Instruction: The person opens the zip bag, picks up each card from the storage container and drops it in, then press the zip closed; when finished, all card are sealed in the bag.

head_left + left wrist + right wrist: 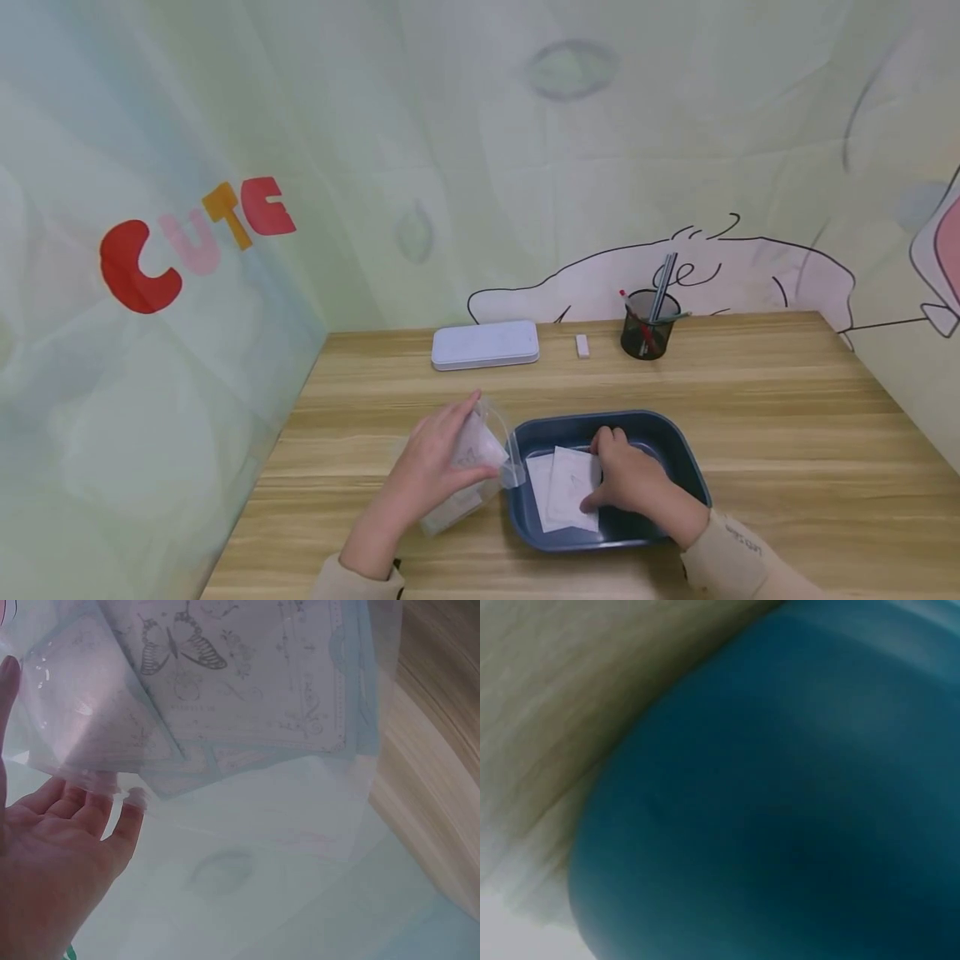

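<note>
My left hand [429,460] holds a clear plastic bag [491,421] at the left of the tray, tilted with its mouth toward it. Printed paper pieces [259,682] show through the bag in the left wrist view, one with a grey butterfly. A dark blue tray [678,446] sits in front of me. Two flat white packets [573,479] overlap in it. With thumb and fingers, my right hand [633,479] grips the upper packet at its right side. In the right wrist view, the blue wall of the tray [780,787] fills most of the picture.
Toward the back of the wooden table [787,417] lie a white case [486,345] and a small pale eraser [582,346]. A black mesh pen cup [637,337] with pens and pencils stands at the back right. A printed cloth [360,167] hangs behind.
</note>
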Action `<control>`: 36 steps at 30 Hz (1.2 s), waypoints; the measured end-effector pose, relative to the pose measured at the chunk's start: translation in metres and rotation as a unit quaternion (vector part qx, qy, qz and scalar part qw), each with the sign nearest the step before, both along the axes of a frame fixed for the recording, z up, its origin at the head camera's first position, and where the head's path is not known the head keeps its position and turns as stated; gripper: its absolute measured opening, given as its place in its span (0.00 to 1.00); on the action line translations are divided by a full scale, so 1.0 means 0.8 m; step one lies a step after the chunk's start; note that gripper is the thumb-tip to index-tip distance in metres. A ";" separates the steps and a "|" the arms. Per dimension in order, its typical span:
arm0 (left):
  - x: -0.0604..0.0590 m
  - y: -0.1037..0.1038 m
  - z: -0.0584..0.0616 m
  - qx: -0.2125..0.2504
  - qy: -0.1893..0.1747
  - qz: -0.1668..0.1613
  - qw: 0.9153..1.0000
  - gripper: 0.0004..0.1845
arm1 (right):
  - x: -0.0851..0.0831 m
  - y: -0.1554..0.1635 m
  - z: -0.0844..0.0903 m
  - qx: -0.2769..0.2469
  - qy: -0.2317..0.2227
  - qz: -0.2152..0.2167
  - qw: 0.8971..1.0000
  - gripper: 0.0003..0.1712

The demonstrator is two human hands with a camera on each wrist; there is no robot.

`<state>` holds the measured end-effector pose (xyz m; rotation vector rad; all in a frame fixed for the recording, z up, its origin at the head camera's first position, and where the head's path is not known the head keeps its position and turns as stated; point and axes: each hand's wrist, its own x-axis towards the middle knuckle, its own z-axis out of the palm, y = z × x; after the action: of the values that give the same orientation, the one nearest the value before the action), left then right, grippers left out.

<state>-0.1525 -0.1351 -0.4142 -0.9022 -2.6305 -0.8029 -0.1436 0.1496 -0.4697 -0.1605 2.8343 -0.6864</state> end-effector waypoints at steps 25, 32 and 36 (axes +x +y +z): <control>0.002 0.000 0.003 -0.002 -0.011 0.004 1.000 0.53 | 0.006 0.016 0.032 0.009 0.020 0.045 0.999 0.22; 0.002 0.000 0.003 0.000 -0.010 0.004 1.000 0.53 | 0.011 0.030 0.055 -0.022 0.079 0.089 0.993 0.09; 0.003 0.000 0.002 0.002 -0.012 0.003 1.000 0.54 | 0.015 0.035 0.067 -0.033 0.090 0.112 0.989 0.07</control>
<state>-0.1504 -0.1351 -0.4125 -0.8885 -2.6495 -0.8231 -0.1317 0.1774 -0.4157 -0.5704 2.8997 -0.7494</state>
